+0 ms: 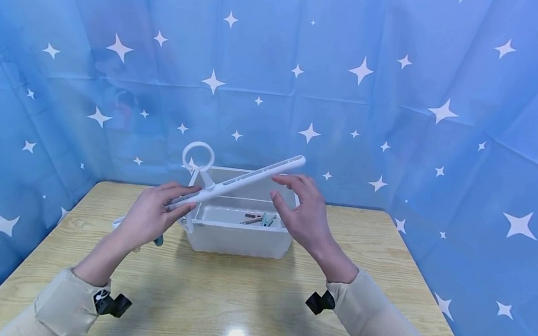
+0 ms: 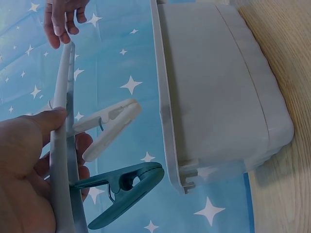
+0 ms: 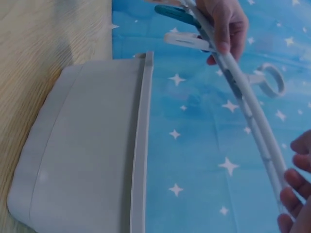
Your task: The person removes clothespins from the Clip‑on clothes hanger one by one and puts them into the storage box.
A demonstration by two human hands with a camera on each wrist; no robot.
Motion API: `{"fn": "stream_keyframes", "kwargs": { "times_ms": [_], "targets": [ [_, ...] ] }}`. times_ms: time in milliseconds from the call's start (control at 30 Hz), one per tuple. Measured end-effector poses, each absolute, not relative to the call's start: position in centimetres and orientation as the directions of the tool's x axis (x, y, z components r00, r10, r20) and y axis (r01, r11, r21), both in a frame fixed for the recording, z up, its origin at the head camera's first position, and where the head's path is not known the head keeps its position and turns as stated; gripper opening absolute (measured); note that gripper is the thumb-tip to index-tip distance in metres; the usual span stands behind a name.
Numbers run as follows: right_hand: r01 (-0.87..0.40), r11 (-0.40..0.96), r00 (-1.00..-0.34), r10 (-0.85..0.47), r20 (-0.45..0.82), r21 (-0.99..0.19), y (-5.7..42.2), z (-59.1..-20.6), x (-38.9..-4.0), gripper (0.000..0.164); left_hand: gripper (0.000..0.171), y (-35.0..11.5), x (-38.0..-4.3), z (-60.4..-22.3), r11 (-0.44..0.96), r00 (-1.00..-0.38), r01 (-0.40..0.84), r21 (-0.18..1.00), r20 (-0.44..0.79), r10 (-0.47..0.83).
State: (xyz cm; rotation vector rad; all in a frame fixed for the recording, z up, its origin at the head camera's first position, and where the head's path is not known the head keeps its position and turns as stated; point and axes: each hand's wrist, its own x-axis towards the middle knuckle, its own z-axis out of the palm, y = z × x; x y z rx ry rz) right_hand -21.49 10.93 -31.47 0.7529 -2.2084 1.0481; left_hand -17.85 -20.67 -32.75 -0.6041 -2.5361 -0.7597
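My left hand [image 1: 148, 216] grips a white clip hanger [image 1: 259, 174], a long slotted bar with a ring [image 1: 199, 144] standing up from it. The bar slants up to the right above the basket. In the left wrist view, a white clothes peg [image 2: 114, 125] and a dark green clothes peg [image 2: 130, 187] hang from the bar near my fingers. My right hand [image 1: 306, 213] hovers by the bar's far end, thumb and fingers apart. A light grey basket [image 1: 240, 241] stands beneath, with several clothes pegs [image 1: 267, 220] lying inside.
The basket sits on a wood-grain table [image 1: 228, 292] near its back edge. A blue curtain [image 1: 263, 49] with white stars hangs behind and at both sides. Black wrist cameras [image 1: 320, 302] are strapped to both sleeves.
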Motion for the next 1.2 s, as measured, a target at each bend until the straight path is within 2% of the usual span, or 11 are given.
{"fn": "stream_keyframes", "kwargs": {
  "times_ms": [200,400,500,700,1000,1200],
  "targets": [
    [-0.756,0.571,-0.54,-0.268,0.798,-0.32,10.87,-31.55,-21.99,0.027,0.037,-20.64,-17.83,-32.86,0.761,-0.816,0.512,0.4,0.504,0.284],
    [-0.754,0.641,-0.457,-0.353,0.817,-0.145,10.82,-31.52,-22.33,0.027,0.037,-20.52,-17.72,-32.96,0.773,-0.81,0.517,0.367,0.503,0.303],
    [-0.745,0.659,-0.458,-0.395,0.797,-0.101,10.81,-31.57,-22.38,0.028,0.036,-20.47,-17.66,-33.0,0.775,-0.805,0.526,0.352,0.502,0.318],
    [-0.727,0.682,-0.506,-0.453,0.734,-0.08,10.73,-31.88,-22.46,0.031,0.035,-20.43,-17.54,-33.06,0.771,-0.797,0.542,0.334,0.495,0.346],
    [-0.719,0.691,-0.539,-0.492,0.684,-0.069,10.82,-32.27,-22.47,0.031,0.038,-20.36,-17.38,-33.14,0.775,-0.803,0.541,0.327,0.473,0.361],
    [-0.715,0.694,-0.566,-0.507,0.65,-0.081,10.87,-32.39,-22.39,0.03,0.038,-20.35,-17.39,-33.14,0.769,-0.785,0.563,0.304,0.489,0.381]
  ]
}}
